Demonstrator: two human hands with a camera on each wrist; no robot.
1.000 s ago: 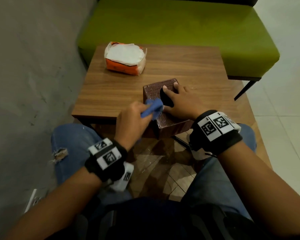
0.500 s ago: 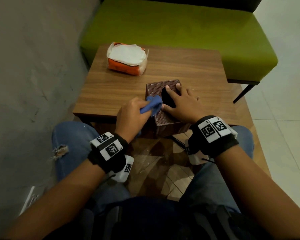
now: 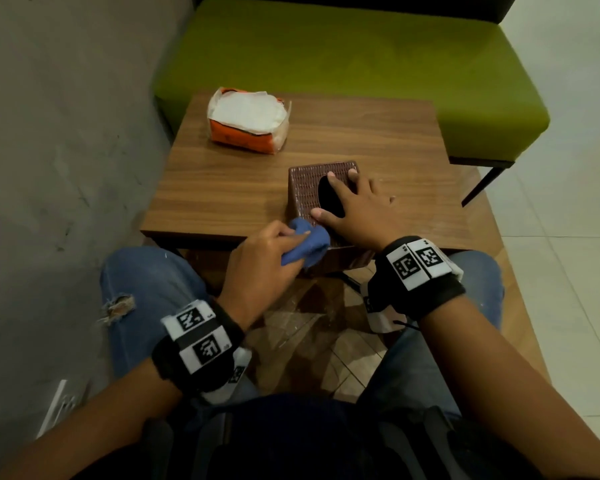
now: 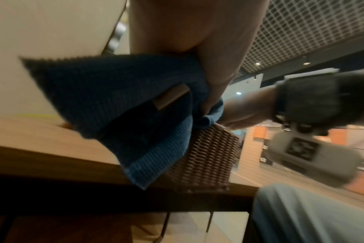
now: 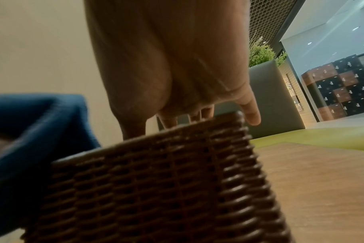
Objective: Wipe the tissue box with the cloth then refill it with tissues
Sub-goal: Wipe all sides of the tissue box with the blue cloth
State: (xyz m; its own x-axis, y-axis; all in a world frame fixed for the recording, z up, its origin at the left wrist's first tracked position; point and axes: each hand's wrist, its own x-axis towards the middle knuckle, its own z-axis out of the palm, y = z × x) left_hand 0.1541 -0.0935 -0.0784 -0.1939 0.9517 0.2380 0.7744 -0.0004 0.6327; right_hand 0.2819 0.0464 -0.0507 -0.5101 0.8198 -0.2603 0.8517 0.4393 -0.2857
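A brown woven tissue box (image 3: 305, 188) with a dark oval slot stands at the near edge of the wooden table (image 3: 222, 188). My right hand (image 3: 357, 206) lies flat on its top with fingers spread over the slot, holding it down. My left hand (image 3: 267, 258) grips a bunched blue cloth (image 3: 307, 242) against the box's near left corner. In the left wrist view the cloth (image 4: 119, 105) hangs over the woven side (image 4: 210, 157). The right wrist view shows the box wall (image 5: 156, 180) close up under my palm. An orange pack of white tissues (image 3: 248, 119) lies at the table's far left.
A green bench seat (image 3: 343, 64) runs behind the table. A grey wall (image 3: 56, 133) closes the left side. My knees in jeans (image 3: 146, 289) sit under the table's near edge. Pale floor tiles (image 3: 568, 237) lie to the right.
My left hand has drawn the cloth back along the box's top toward its near left corner. The right hand stays on the box.
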